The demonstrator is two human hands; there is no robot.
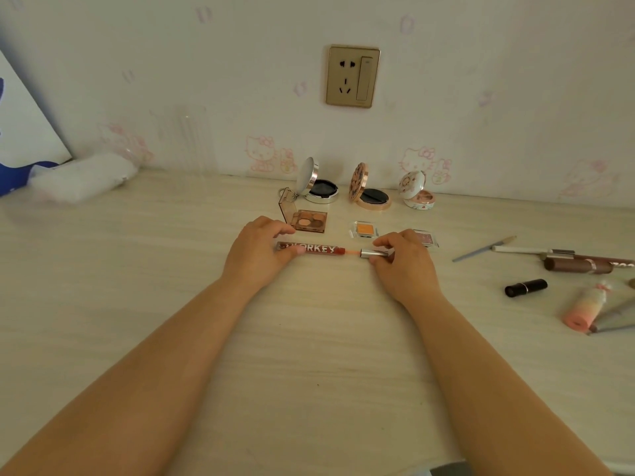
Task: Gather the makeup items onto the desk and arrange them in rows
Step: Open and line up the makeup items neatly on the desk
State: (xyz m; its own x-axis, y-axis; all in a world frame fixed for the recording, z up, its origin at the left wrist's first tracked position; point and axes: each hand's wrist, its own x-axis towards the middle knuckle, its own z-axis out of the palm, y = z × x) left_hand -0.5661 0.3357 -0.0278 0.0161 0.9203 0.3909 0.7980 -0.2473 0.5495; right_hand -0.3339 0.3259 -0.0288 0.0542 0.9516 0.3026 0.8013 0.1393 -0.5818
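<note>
Against the wall, a gold wall socket [353,76] above the pale counter [171,286]; far left, a white fluffy bundle [84,180] beside a blue-and-white board [24,132]. Along the back, a row of three open compacts: silver compact [318,188] with a dark pan, rose-gold compact [371,195] also with a dark pan, small white patterned compact [417,194] with a pink one. In front of these, an open eyeshadow palette [305,219] showing brown and peach shades, a clear pan of orange shadow [364,229], and a pinkish pan [426,238] partly hidden behind the right hand. Off to the right, loose and unsorted: a grey pencil [482,249], a white pencil [522,250], a brown tube [577,265], a black lipstick [525,287], a pink-peach bottle [584,310], further grey pencils [615,321] at the edge. At centre, lying flat, a red lip gloss tube [318,249], pinched at its near end by the left hand [261,252]. Just to its right, the silver cap [374,252], pulled out with the wand showing between, gripped by the right hand [403,262].
</note>
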